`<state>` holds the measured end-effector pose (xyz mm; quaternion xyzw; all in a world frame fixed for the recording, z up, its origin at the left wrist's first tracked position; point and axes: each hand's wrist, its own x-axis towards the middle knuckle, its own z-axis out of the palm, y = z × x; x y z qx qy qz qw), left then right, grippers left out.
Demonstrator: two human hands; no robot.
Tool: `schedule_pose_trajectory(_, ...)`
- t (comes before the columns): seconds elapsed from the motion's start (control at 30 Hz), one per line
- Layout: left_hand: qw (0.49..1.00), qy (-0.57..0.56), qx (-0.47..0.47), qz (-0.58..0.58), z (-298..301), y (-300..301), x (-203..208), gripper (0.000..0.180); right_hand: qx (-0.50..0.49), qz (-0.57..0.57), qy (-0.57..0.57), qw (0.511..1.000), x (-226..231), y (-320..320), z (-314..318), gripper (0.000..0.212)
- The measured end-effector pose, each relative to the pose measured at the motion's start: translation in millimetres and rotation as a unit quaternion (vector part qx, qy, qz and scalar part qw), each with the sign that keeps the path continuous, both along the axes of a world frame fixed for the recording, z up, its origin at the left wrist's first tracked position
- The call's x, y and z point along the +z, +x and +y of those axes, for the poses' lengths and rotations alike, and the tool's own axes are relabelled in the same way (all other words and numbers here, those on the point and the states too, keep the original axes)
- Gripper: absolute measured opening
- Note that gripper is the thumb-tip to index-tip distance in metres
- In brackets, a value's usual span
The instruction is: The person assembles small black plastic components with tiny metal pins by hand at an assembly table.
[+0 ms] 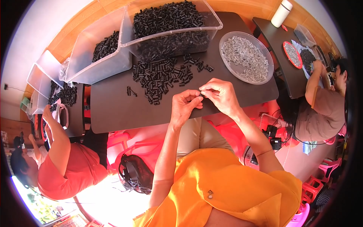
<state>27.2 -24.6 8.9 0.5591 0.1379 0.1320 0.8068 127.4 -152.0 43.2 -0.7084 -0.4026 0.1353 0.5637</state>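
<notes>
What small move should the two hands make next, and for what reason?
Perhaps steady the small dark piece with the left hand and press gently with the right hand, since both hands pinch close together there; its details are too small to tell.

It looks like a small workshop for bulk handwork. Bins (pixel 98 73) of black parts (pixel 166 17) stand along the table's (pixel 117 111) far edge, more parts lie heaped before them, and a tub (pixel 230 69) of clear pieces (pixel 247 55) sits near its right edge. One co-worker (pixel 72 170) is at a left table (pixel 76 123), a second co-worker (pixel 317 113) at a right table (pixel 289 73), both among similar parts. Plastic stools (pixel 328 167) stand past the table's near right corner.
</notes>
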Motion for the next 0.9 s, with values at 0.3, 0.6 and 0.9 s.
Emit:
schedule_pose_trajectory(0.3,1.000,0.023,0.010,0.003,-2.9,0.0,-2.6,0.009,-0.029,-0.074,0.017,0.997,-2.7,-5.6,1.3,0.010)
schedule_pose_trajectory(0.6,0.999,0.038,0.016,0.001,-4.7,0.5,-3.6,0.009,-0.041,-0.058,0.046,0.996,-9.9,-9.4,2.0,0.009)
schedule_pose_trajectory(0.9,1.000,0.017,-0.004,0.021,-2.1,3.9,4.7,0.009,-0.012,0.001,0.045,0.999,0.6,-10.5,-3.5,0.020)
